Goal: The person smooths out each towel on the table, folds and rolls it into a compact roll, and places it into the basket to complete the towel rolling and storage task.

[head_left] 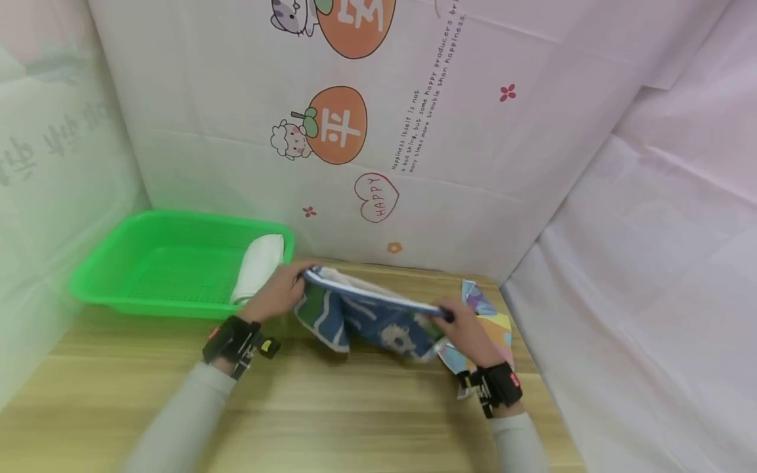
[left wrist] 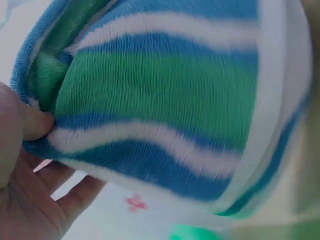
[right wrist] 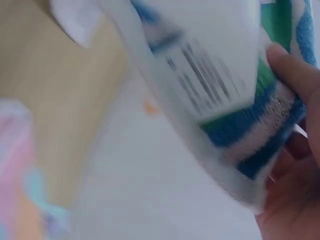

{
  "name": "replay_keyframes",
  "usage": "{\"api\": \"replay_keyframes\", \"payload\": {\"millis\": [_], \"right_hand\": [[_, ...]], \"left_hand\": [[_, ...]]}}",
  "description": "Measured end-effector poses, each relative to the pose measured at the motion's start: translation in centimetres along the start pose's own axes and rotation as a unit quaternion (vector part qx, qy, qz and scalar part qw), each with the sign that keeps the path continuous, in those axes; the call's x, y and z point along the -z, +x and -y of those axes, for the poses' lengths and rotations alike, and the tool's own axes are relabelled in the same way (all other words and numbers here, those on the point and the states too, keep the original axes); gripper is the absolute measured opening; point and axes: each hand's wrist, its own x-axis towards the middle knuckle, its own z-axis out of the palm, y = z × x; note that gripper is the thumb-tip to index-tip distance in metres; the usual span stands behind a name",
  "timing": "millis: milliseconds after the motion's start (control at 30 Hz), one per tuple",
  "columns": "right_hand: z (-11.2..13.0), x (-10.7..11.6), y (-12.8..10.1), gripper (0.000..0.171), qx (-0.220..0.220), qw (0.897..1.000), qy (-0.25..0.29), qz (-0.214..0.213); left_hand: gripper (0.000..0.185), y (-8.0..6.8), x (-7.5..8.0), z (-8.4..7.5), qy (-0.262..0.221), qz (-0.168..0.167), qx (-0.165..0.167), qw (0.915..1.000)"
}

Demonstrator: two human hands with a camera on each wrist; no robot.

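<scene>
A blue towel (head_left: 378, 315) with green bands, white wavy stripes and a pale animal figure hangs above the wooden table, stretched between both hands. My left hand (head_left: 280, 287) pinches its upper left corner; in the left wrist view the thumb (left wrist: 37, 122) presses on the towel's folded edge. At the other corner, my right hand (head_left: 467, 328) grips the edge between thumb and fingers. The right wrist view shows a white label (right wrist: 210, 65) with a barcode on the towel beside the right thumb. The towel's lower edge dangles loosely.
A green plastic basket (head_left: 177, 309) stands at the back left, with a rolled white towel (head_left: 258, 266) along its right side. Multicoloured cloth (head_left: 497, 328) lies at the table's right edge, partly behind the right hand. White printed sheets (head_left: 449, 217) wall in the back and sides.
</scene>
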Motion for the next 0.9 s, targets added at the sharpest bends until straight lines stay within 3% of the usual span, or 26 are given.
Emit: {"api": "replay_keyframes", "payload": {"millis": [167, 267, 367, 467, 567, 633, 700, 800, 900], "right_hand": [[1.1, 4.4, 2.2, 0.025, 0.054, 0.992, -0.057, -0.102], [1.3, 5.4, 1.4, 0.033, 0.062, 0.987, -0.068, -0.128], [0.3, 4.3, -0.7, 0.034, 0.048, 0.988, -0.074, -0.123], [-1.7, 2.1, -3.5, 0.032, 0.019, 0.993, -0.076, -0.087], [-3.9, 0.0, -5.8, 0.031, -0.006, 0.996, -0.075, -0.045], [-5.2, -0.8, -6.4, 0.029, -0.028, 0.997, -0.074, -0.019], [-6.4, -1.0, -6.3, 0.025, -0.042, 0.996, -0.082, 0.0], [-7.6, 0.0, -4.8, 0.021, -0.053, 0.993, -0.101, 0.001], [-8.2, 2.5, -2.6, 0.022, -0.031, 0.991, -0.119, -0.05]], "left_hand": [[0.043, 2.0, 1.7, -2.0, 0.02, -0.064, -0.082, 0.9944], [0.041, 1.4, 1.6, -2.3, 0.058, -0.11, -0.108, 0.9863], [0.036, -0.4, 0.5, -1.4, 0.073, -0.126, -0.103, 0.984], [0.032, -2.7, -1.2, 0.1, 0.078, -0.082, -0.055, 0.9921], [0.026, -4.7, -2.4, 1.7, 0.102, 0.003, -0.001, 0.9947], [0.02, -5.2, -2.6, 2.5, 0.109, 0.057, 0.021, 0.9922], [0.014, -4.8, -2.2, 2.7, 0.106, 0.093, 0.039, 0.9892], [0.014, -2.4, -0.7, 2.3, 0.09, 0.087, 0.059, 0.9903], [0.019, 0.6, 1.4, 1.3, 0.098, 0.019, 0.039, 0.9943]]}}
